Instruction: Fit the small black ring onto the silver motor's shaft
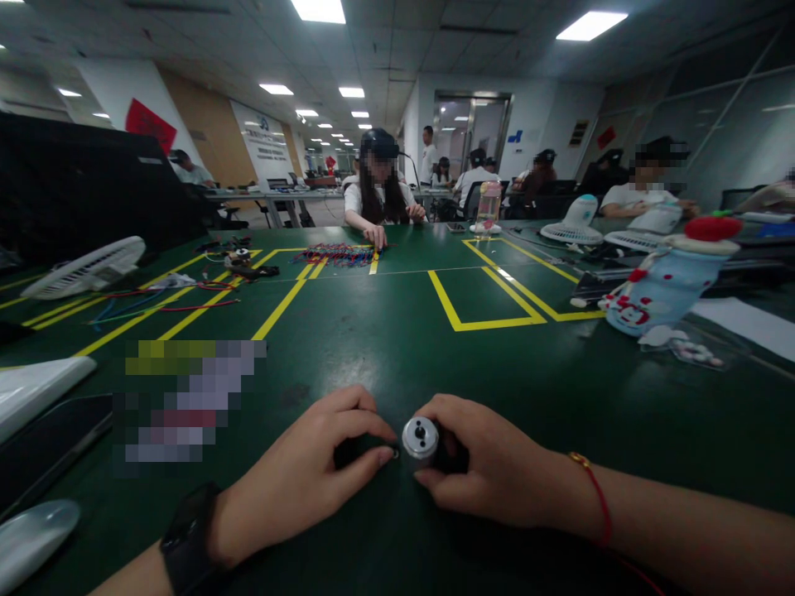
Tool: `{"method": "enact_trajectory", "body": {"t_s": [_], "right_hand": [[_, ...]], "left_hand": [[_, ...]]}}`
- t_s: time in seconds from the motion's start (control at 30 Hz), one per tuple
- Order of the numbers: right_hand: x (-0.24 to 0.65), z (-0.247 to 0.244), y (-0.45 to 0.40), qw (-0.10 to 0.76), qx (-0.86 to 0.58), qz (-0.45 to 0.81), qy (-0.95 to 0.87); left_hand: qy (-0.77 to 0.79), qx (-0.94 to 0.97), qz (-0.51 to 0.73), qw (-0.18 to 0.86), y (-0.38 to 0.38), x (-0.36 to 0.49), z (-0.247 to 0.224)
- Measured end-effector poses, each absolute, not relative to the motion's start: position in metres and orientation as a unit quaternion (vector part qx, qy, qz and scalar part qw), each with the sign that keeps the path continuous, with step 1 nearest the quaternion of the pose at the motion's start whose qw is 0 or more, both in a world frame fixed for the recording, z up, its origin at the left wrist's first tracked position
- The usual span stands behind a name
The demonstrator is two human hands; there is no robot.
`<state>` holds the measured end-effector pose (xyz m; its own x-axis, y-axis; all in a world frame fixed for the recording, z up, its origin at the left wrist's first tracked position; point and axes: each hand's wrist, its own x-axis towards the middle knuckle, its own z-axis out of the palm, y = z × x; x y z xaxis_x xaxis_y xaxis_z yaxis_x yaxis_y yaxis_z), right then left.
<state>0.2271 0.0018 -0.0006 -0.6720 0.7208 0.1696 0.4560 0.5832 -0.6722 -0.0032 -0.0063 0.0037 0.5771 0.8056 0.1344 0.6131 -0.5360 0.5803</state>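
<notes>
Close in front of me, my right hand (478, 455) is wrapped round a silver metal cylinder (421, 439) that looks like a small motor. The cylinder's round end faces up, with a dark centre and small dark holes. Just left of it, my left hand (329, 447) pinches a tiny dark part with a shiny edge (396, 453) between thumb and index finger. That part is too small to name. A narrow gap separates the left fingertips from the cylinder. A black watch is on my left wrist, a red cord on my right.
Yellow tape lines (460, 324) mark the green table (348, 348). A blue bottle (664, 285) stands right; a white fan (87, 269) and loose wires (161, 306) lie left. Across the table a person handles a wire bundle (341, 255). A mouse (37, 538) sits near left.
</notes>
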Motion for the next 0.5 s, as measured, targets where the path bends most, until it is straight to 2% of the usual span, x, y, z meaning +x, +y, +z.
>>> {"method": "enact_trajectory", "body": {"t_s": [0.37, 0.5], "right_hand": [[0.228, -0.001, 0.001, 0.22, -0.333, 0.301, -0.866], [0.227, -0.001, 0.001, 0.222, -0.331, 0.298, -0.867]], "left_hand": [[0.525, 0.723, 0.268, 0.361, 0.011, -0.019, -0.003], [0.503, 0.753, 0.26, 0.335, 0.011, -0.018, -0.004]]}}
